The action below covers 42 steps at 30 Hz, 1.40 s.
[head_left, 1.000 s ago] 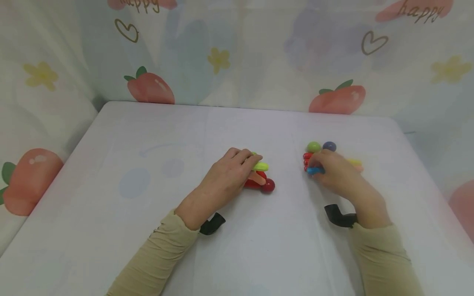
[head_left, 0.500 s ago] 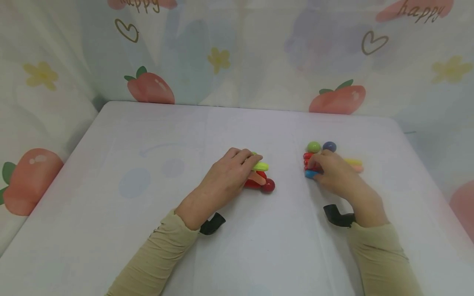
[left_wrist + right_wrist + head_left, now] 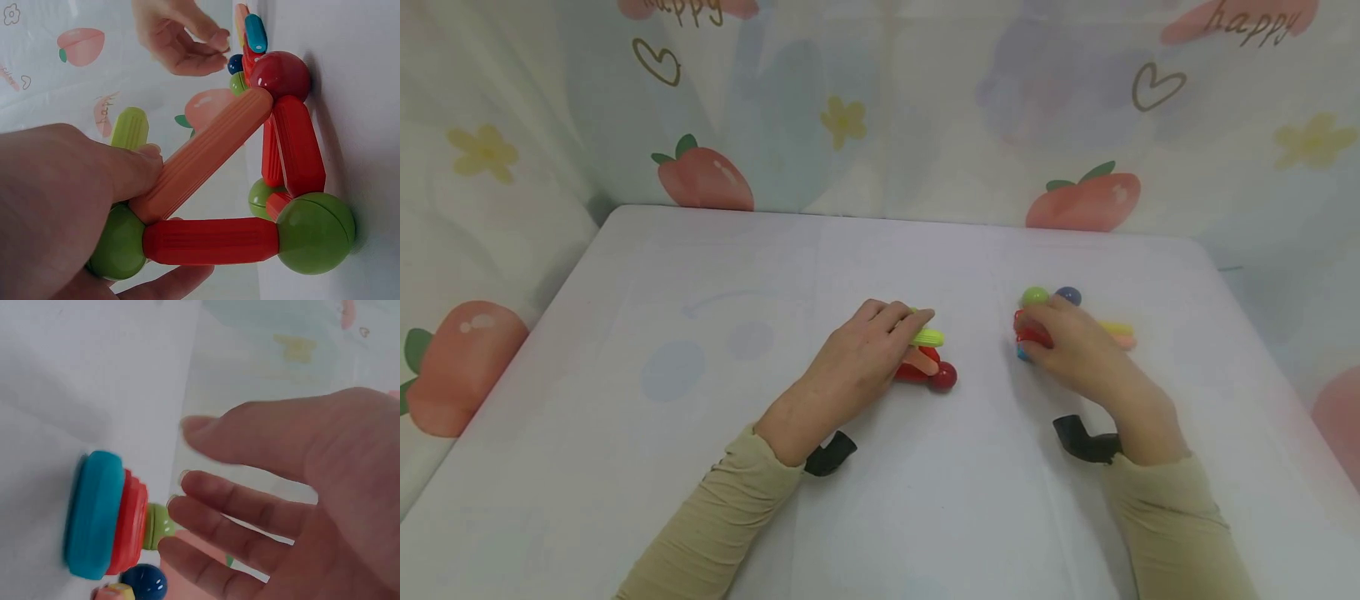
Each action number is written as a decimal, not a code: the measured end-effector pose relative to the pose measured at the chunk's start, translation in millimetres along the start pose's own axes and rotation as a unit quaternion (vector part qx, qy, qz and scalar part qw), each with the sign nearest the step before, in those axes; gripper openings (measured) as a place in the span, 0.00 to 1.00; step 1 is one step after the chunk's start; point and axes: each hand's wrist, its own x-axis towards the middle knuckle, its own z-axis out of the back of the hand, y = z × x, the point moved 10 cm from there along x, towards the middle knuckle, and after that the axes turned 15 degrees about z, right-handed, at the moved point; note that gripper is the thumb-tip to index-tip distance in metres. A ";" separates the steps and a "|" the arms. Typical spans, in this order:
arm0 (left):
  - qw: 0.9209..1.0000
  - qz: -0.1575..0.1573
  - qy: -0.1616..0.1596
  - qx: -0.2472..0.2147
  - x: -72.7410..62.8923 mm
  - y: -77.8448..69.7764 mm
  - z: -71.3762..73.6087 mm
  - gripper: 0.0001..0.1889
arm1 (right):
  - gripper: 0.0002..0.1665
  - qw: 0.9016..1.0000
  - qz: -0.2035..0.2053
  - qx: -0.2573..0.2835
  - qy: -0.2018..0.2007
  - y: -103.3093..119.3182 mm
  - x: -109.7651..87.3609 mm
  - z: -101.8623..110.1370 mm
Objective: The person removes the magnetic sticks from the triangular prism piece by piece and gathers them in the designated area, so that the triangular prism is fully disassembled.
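Note:
My left hand (image 3: 850, 362) grips the upper corner of a frame built from magnetic sticks and balls. In the left wrist view, its thumb and fingers close around a green ball (image 3: 119, 244), where an orange stick (image 3: 203, 153), a red stick (image 3: 212, 240) and a yellow-green stick (image 3: 131, 128) meet. A dark red ball (image 3: 281, 75) and another green ball (image 3: 315, 232) rest at the base. My right hand (image 3: 1086, 346) hovers with fingers apart, nothing between them, over loose pieces. Nearest are a blue stick (image 3: 97, 515) and several red sticks (image 3: 129, 522) lying side by side.
Behind the loose sticks lie a light green ball (image 3: 1035, 296) and a dark blue ball (image 3: 1070, 295). A yellow stick (image 3: 1116, 327) and a peach-coloured stick (image 3: 1125, 342) lie right of them. Patterned cloth (image 3: 925, 108) hangs behind the white table (image 3: 917, 517).
My right hand has let go of the blue stick, which now lies along the near side of the red sticks. The fingers have shifted slightly farther back over them. The left hand holds still.

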 end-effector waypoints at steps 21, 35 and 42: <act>0.975 0.022 0.093 -0.198 1.6 -3.4 -4.9 0.29 | 0.20 0.962 0.234 0.088 -0.107 110.0 3.2 14.6; 0.990 -0.006 0.052 -0.130 -0.9 -4.1 -4.5 0.29 | 0.20 0.959 0.233 0.087 -0.138 121.3 10.4 3.1; 0.994 -0.034 0.002 -0.101 -0.7 -8.8 1.9 0.29 | 0.21 0.956 0.241 0.068 -0.152 123.1 10.7 1.8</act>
